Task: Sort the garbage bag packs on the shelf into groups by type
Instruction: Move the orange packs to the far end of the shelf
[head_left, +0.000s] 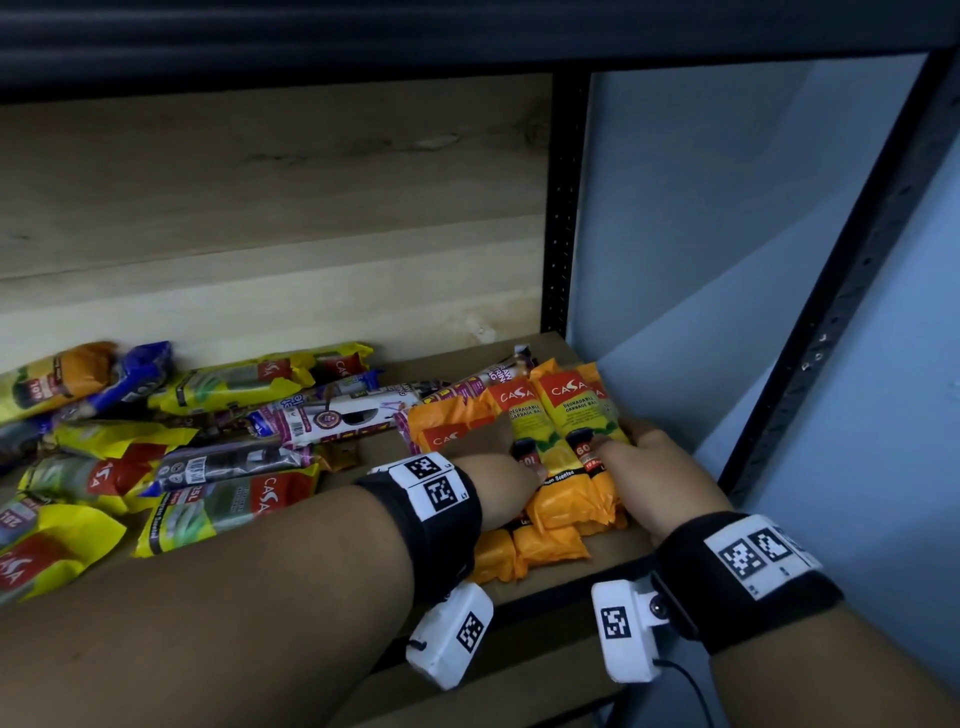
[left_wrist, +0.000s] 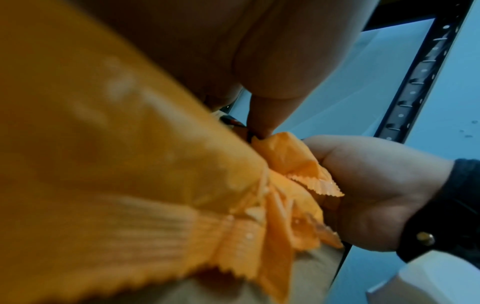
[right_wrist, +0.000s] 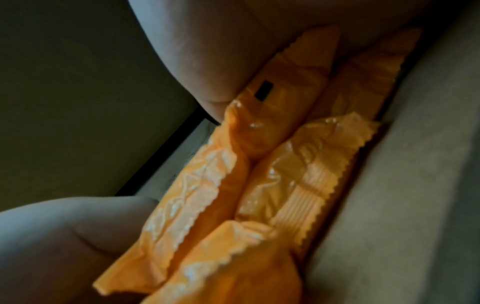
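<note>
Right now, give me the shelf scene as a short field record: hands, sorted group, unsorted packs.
left hand: rests on the orange packs, grip hidden
right hand: against the group's right side, thumb on top
orange packs: CASA degradable garbage bags, side by side at the shelf's right end
unsorted pile: yellow, blue and white-purple packs mixed, left
shelf: brown board

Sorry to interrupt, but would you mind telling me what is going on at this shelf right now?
A person is sorting garbage bag packs on a wooden shelf. Both hands are on a group of orange plastic packs gathered at the shelf's right end: the left hand rests on top of them, and the right hand holds their right side. A jumble of yellow packs, purple-and-white packs and a blue pack lies unsorted to the left.
</note>
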